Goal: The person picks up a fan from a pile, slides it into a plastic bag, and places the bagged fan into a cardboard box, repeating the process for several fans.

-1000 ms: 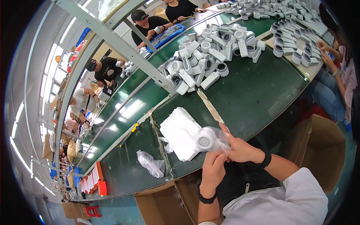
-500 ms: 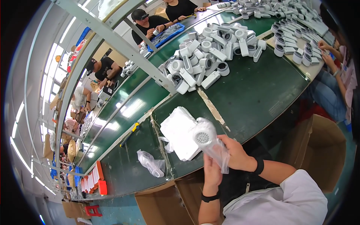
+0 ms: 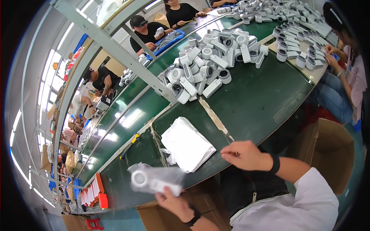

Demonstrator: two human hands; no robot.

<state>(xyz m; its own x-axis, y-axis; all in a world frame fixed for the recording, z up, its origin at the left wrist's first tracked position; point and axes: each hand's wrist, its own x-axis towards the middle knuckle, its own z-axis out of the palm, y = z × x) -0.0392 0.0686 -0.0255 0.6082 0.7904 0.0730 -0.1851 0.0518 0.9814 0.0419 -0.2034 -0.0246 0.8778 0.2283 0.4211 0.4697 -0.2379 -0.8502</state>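
Observation:
My left hand (image 3: 175,204) grips a white handheld fan (image 3: 161,186) in a clear plastic bag by its handle end, over the table's near edge. The fan's round grille faces up through the plastic. Part of another clear bag (image 3: 142,165) lies on the table just behind it, mostly hidden. On the green table (image 3: 250,100) a stack of white plastic bags (image 3: 187,144) lies flat, one loose corner sticking out at its left. My right hand (image 3: 246,154) hovers just right of the stack, apart from it, fingers loosely bent and holding nothing I can see.
A large heap of white fans (image 3: 208,65) covers the table ahead. A yellow-and-black cutter (image 3: 130,146) lies left of the bags. Orange boxes (image 3: 93,190) stand at the far left. A metal frame post (image 3: 115,46) crosses the view. Cardboard boxes (image 3: 327,154) stand below. Co-workers sit around.
My left hand has carried the bagged fan left, away from the stack. My right hand has let go of it and stays near the stack's right side.

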